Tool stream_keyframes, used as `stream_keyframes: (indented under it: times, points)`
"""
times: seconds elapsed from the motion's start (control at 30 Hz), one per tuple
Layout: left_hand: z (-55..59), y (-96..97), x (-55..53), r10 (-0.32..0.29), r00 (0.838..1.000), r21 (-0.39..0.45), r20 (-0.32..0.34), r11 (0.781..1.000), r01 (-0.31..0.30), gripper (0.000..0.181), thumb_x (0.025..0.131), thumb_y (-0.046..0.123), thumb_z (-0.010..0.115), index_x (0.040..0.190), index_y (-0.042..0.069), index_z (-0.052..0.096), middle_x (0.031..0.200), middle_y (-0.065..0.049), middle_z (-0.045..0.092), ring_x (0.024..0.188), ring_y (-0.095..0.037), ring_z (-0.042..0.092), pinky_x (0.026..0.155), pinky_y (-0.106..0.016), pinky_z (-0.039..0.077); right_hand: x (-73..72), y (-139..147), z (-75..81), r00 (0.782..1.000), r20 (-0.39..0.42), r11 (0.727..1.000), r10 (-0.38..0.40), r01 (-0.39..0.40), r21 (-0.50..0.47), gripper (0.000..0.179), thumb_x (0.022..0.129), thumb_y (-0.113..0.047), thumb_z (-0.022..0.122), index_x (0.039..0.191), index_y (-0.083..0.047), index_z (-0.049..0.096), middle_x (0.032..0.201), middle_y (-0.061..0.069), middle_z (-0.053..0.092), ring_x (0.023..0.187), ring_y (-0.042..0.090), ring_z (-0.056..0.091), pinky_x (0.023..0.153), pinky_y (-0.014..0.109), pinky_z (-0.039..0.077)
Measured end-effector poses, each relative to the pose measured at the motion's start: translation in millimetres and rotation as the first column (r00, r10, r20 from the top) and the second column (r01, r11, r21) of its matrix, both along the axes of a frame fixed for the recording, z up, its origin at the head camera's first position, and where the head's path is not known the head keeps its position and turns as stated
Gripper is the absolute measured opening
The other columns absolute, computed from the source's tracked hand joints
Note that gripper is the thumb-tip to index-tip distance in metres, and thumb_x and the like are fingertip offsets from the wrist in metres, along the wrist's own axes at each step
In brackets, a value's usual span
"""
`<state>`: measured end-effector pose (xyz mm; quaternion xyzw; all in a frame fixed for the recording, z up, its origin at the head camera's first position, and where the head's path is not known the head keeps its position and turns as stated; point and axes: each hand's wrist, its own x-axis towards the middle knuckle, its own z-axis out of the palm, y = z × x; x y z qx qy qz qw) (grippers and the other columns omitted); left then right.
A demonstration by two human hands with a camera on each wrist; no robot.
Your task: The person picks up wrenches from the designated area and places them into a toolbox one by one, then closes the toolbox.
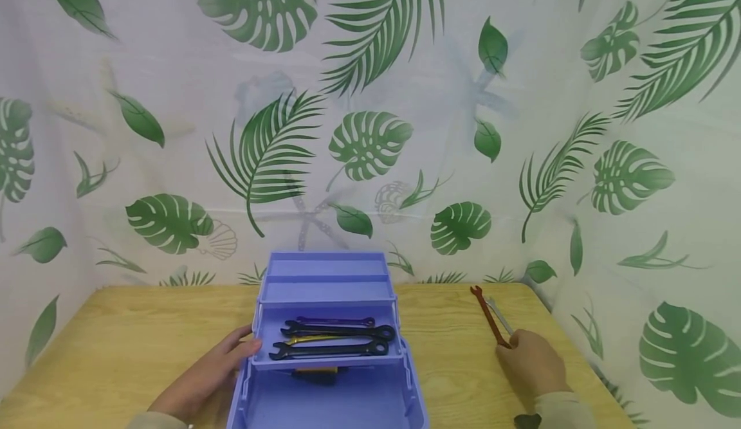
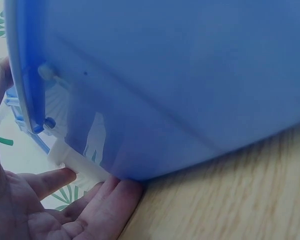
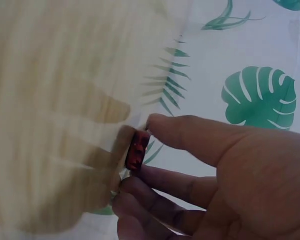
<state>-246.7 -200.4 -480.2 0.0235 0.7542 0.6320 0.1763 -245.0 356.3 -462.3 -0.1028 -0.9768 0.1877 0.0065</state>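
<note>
A blue toolbox [image 1: 324, 403] stands on the table with its stepped trays raised. My left hand [image 1: 215, 368] holds its left side, the thumb at the tray's edge. In the left wrist view, fingers [image 2: 121, 200] touch the box's lower corner. My right hand [image 1: 535, 361] pinches one end of a red wrench [image 1: 489, 316] at the table's right side. Beside it lies a silver wrench [image 1: 500, 316], its near end hidden by the hand; whether the fingers grip it too, I cannot tell. The right wrist view shows the red wrench [image 3: 137, 151] end-on between thumb and fingertips.
The middle tray carries black wrenches [image 1: 336, 350], a purple wrench [image 1: 336, 321] and a partly covered yellow wrench [image 1: 309, 338]. A tool with an orange and black handle [image 1: 317, 375] sits under that tray. Leaf-patterned cloth [image 1: 370, 159] hangs around the wooden table [image 1: 145, 326].
</note>
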Motion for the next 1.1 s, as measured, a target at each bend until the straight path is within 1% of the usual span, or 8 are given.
stream_keyframes:
  times: [0.07, 0.17, 0.3, 0.47, 0.57, 0.77, 0.93, 1.1]
  points:
    - [-0.1, -0.6, 0.1, 0.008, 1.0, -0.002, 0.004, 1.0, -0.008, 0.078, 0.104, 0.048, 0.055, 0.159, 0.002, 0.026, 0.145, -0.028, 0.053, 0.119, -0.036, 0.063, 0.101, -0.053, 0.053, -0.9, -0.5, -2.6, 1.0, 0.002, 1.0, -0.001, 0.001, -0.005, 0.029, 0.093, -0.031, 0.068, 0.098, -0.004, 0.074, 0.098, 0.013, 0.074, 0.082, 0.026, 0.066, 0.067, 0.051, 0.055]
    - [-0.8, -0.4, -0.9, 0.017, 1.0, -0.013, 0.007, 1.0, -0.017, 0.079, 0.103, 0.049, 0.056, 0.159, 0.002, 0.027, 0.144, -0.027, 0.054, 0.119, -0.036, 0.063, 0.102, -0.055, 0.052, -2.2, 0.4, -3.8, 1.0, 0.002, 1.0, 0.012, -0.012, 0.007, 0.023, 0.092, -0.029, 0.071, 0.094, -0.007, 0.076, 0.094, 0.01, 0.074, 0.08, 0.024, 0.065, 0.066, 0.049, 0.054]
    - [-2.0, -0.3, -2.6, 0.024, 1.0, -0.022, 0.019, 0.999, -0.023, 0.08, 0.102, 0.051, 0.056, 0.159, 0.003, 0.027, 0.143, -0.027, 0.055, 0.119, -0.036, 0.064, 0.103, -0.057, 0.051, -2.9, 2.7, -3.9, 1.0, 0.014, 1.0, 0.021, -0.021, 0.013, 0.023, 0.092, -0.028, 0.073, 0.097, -0.005, 0.077, 0.096, 0.013, 0.074, 0.081, 0.025, 0.065, 0.065, 0.05, 0.054]
    - [-2.8, -2.9, -3.0, -0.018, 1.0, 0.013, 0.009, 1.0, 0.018, 0.079, 0.104, 0.049, 0.054, 0.16, 0.002, 0.024, 0.144, -0.028, 0.053, 0.117, -0.036, 0.064, 0.101, -0.055, 0.053, -4.2, 3.0, -3.7, 0.999, 0.026, 0.999, 0.023, -0.024, 0.031, 0.026, 0.092, -0.029, 0.074, 0.098, -0.004, 0.077, 0.101, 0.017, 0.074, 0.086, 0.031, 0.069, 0.069, 0.054, 0.056]
    - [-3.0, -4.6, -2.4, -0.037, 0.999, 0.025, 0.002, 0.999, 0.037, 0.078, 0.105, 0.049, 0.053, 0.16, 0.002, 0.023, 0.145, -0.029, 0.052, 0.118, -0.036, 0.065, 0.101, -0.054, 0.053, -4.2, 1.5, -3.3, 0.999, 0.033, 0.999, 0.021, -0.023, 0.04, 0.026, 0.092, -0.029, 0.075, 0.099, -0.004, 0.077, 0.102, 0.018, 0.074, 0.086, 0.032, 0.069, 0.069, 0.053, 0.056]
    - [-3.6, -4.5, 0.9, -0.023, 1.0, -0.001, 0.012, 1.0, 0.023, 0.08, 0.103, 0.053, 0.054, 0.16, 0.004, 0.025, 0.144, -0.026, 0.055, 0.118, -0.036, 0.064, 0.102, -0.056, 0.051, 0.2, -1.7, -1.1, 0.999, 0.043, 0.998, 0.028, -0.03, 0.057, 0.024, 0.091, -0.027, 0.076, 0.097, -0.004, 0.078, 0.101, 0.02, 0.075, 0.083, 0.03, 0.069, 0.067, 0.051, 0.056]
    - [-5.4, -2.8, 3.4, -0.026, 0.999, 0.025, -0.02, 0.999, 0.027, 0.079, 0.104, 0.049, 0.054, 0.161, 0.003, 0.024, 0.144, -0.027, 0.055, 0.118, -0.036, 0.065, 0.1, -0.054, 0.054, 1.9, -2.0, -0.9, 0.999, 0.034, 0.998, 0.029, -0.031, 0.062, 0.02, 0.09, -0.024, 0.076, 0.094, -0.005, 0.078, 0.097, 0.018, 0.075, 0.079, 0.027, 0.067, 0.064, 0.051, 0.055]
    - [-5.5, -3.4, 5.5, -0.004, 0.999, 0.044, -0.05, 0.999, 0.007, 0.076, 0.105, 0.044, 0.054, 0.161, 0.001, 0.025, 0.143, -0.03, 0.055, 0.117, -0.035, 0.065, 0.096, -0.049, 0.056, -3.1, -3.6, -1.0, 0.998, 0.031, 0.997, 0.051, -0.053, 0.058, 0.019, 0.09, -0.024, 0.076, 0.093, -0.005, 0.079, 0.095, 0.017, 0.075, 0.078, 0.025, 0.065, 0.064, 0.049, 0.055]
